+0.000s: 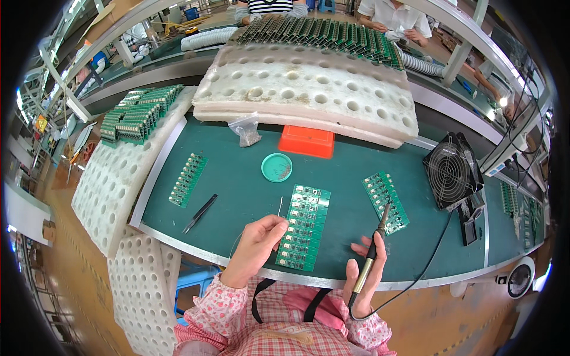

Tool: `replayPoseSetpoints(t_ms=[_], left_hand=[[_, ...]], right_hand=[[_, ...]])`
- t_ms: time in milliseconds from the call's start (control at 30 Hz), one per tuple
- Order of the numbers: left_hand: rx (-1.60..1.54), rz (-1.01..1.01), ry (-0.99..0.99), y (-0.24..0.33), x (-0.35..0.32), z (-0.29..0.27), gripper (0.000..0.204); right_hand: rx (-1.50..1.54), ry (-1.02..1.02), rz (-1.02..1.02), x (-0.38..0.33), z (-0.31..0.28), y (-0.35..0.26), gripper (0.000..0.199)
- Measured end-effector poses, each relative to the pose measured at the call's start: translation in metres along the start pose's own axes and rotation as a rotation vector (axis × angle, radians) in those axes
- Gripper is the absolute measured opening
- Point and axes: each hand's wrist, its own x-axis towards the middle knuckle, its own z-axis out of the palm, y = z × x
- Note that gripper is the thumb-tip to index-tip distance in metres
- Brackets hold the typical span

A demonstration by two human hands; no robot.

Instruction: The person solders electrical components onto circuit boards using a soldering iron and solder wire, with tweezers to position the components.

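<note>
In the head view, the middle PCB (pixel 304 228) lies flat on the green worktop (pixel 237 196), its near end close to the front edge, approx. mid-width. L hand (pixel 256 244) is at its left side, fingers pinching a thin wire (pixel 281 207) that sticks up toward the back edge; can't tell if the fingertips touch the PCB or sit just above. R hand (pixel 369 264) has its fingers wrapped around a soldering iron (pixel 371 252), tip pointing to the back edge and over the right-hand PCB (pixel 396 219); contact w/ it unclear.

Risks, my judgement: if the iron's hot, a careless dip could scorch that PCB; a sideways swing could burn L hand. Cord (pixel 440 242) runs from R hand toward the fan (pixel 450 172) near the right end, so a snag might jerk the tip. Wire pinched too loosely could slip or bend off target. Middle PCB has nothing visibly clamping it, so a nudge could skew it, poss. over the front edge. A sleeve or elbow reaching left might knock the tweezers (pixel 200 213); a bump to the green dish (pixel 270 164), toward the back edge, could spill its tiny parts.
</note>
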Motion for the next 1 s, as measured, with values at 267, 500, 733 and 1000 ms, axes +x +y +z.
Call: replayPoseSetpoints(t_ms=[267,500,733,1000], left_hand=[[-0.073,-0.001,-0.034,-0.001,0.003,-0.007,0.023],[-0.078,-0.017,-0.015,0.000,0.002,-0.007,0.024],[-0.111,-0.021,-0.011,-0.003,0.004,-0.008,0.026],[-0.106,-0.017,-0.004,-0.001,0.003,-0.013,0.026]], right_hand=[[-0.019,-0.005,0.038,0.000,0.001,-0.002,0.072],[-0.011,-0.007,0.059,-0.002,0.000,0.000,0.073],[-0.025,-0.037,0.063,-0.002,0.000,0.001,0.070],[0.000,0.015,0.069,0.000,0.003,-0.002,0.069]])
